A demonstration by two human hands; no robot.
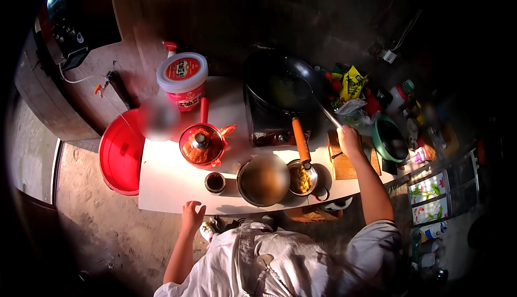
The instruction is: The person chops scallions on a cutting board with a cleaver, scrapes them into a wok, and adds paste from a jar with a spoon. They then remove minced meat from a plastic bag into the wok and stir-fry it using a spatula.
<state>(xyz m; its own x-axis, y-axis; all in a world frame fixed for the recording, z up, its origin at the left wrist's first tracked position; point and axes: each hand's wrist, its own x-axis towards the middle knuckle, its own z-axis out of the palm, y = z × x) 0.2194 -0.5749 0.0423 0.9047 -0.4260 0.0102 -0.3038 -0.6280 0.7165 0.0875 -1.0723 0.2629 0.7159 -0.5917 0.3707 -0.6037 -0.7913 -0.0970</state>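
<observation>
My right hand is closed round the grip of a long metal cooking utensil. Its far end reaches into a black wok on the stove; in the dark I cannot make out its head. An orange-brown wok handle points toward me. At the table's front edge hovers my left hand, thumb and fingers apart, holding nothing. Nearest to it is a small glass of dark liquid. A blurred bowl and a small pot with yellow food stand between my hands.
Left on the white table are a red lidded pot and a pink-red tub. A red basin stands beside the table. On the right are a wooden board, a green bowl and cluttered packets.
</observation>
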